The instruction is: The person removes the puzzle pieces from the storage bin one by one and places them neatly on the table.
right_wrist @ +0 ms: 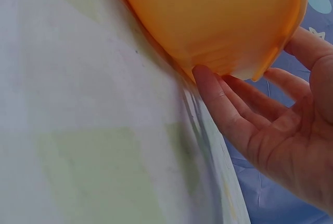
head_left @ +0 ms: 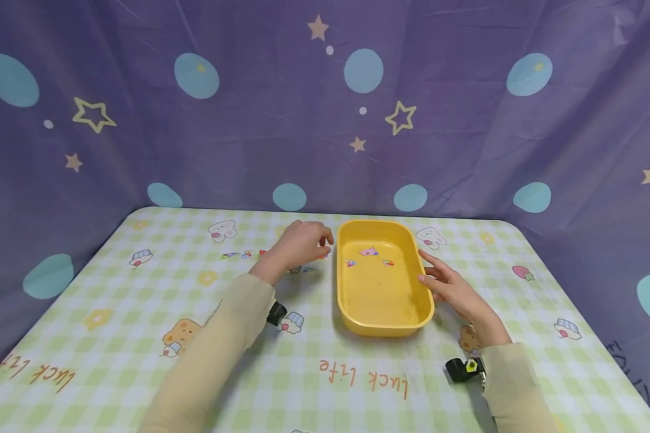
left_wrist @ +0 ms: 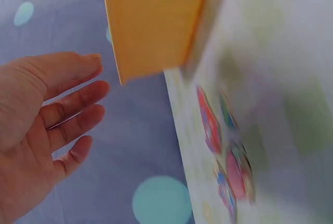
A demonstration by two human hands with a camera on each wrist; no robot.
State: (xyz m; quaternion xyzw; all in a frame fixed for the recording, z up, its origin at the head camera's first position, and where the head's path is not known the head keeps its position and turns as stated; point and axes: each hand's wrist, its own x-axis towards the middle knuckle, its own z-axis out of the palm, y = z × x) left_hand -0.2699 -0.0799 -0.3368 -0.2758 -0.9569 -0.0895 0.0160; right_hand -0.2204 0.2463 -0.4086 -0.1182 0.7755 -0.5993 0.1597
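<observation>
A yellow plastic tray [head_left: 379,300] stands on the table, with three small colourful flat pieces, among them a pink one [head_left: 368,251], on its bottom. My left hand [head_left: 303,243] hovers just left of the tray, fingers loosely bent; in the left wrist view nothing lies between the thumb and fingers. Below and beside it, several more flat pieces rest on the cloth, including a red one [left_wrist: 209,120] and a pink one [left_wrist: 235,174]. At the tray's right side, my right hand [head_left: 455,291] holds the wall, thumb at the rim and fingers against the outside [right_wrist: 223,99].
A green-and-white checked cloth [head_left: 114,349] with printed cartoons covers the table. More colourful flat pieces [head_left: 246,255] lie left of my left hand, partly hidden by the forearm. A purple curtain [head_left: 325,162] hangs behind the table's far edge.
</observation>
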